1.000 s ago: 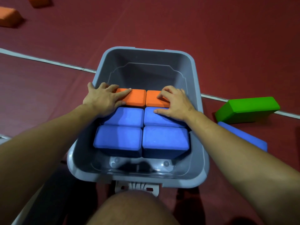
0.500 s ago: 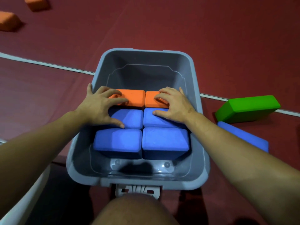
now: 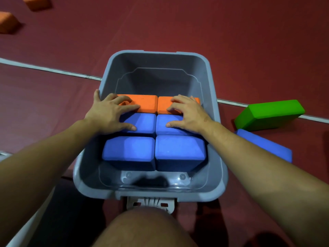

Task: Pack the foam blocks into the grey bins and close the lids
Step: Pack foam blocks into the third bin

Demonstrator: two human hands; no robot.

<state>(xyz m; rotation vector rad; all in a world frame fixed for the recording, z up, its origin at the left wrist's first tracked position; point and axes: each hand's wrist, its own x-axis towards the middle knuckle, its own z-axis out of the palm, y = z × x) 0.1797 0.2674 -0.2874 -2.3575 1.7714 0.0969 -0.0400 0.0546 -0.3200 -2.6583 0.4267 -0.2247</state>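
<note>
A dark red floor (image 3: pixel 195 29) spreads out in front of you, crossed by a pale line (image 3: pixel 44 69) that runs behind the grey bin (image 3: pixel 216 97) standing open between your arms. Inside it six foam blocks sit packed in two columns of three: two orange blocks at the far end, the left one (image 3: pixel 147 103) and the right one (image 3: pixel 162 105) touching along the middle seam, then a middle row of blue blocks (image 3: pixel 144 121), then a near row of blue blocks (image 3: pixel 128 150), all flush against one another. Your left hand (image 3: pixel 110 113) lies spread over the left column, its fingers on the left orange block and its thumb on the middle blue one, with the little finger up against the bin's left rim. Your right hand (image 3: pixel 188 113) mirrors it on the right column, fingers bent over the right orange block and thumb flat on the blue block below. Neither hand closes round anything; both press down from above. The far part of the bin holds no blocks. Outside the bin on your right lie a green block (image 3: pixel 268 114) and, just nearer to you, a blue block (image 3: pixel 263 145). Two more orange blocks (image 3: pixel 8 22) lie far off at the upper left. Your knee (image 3: pixel 146 229) shows at the bottom edge.
</note>
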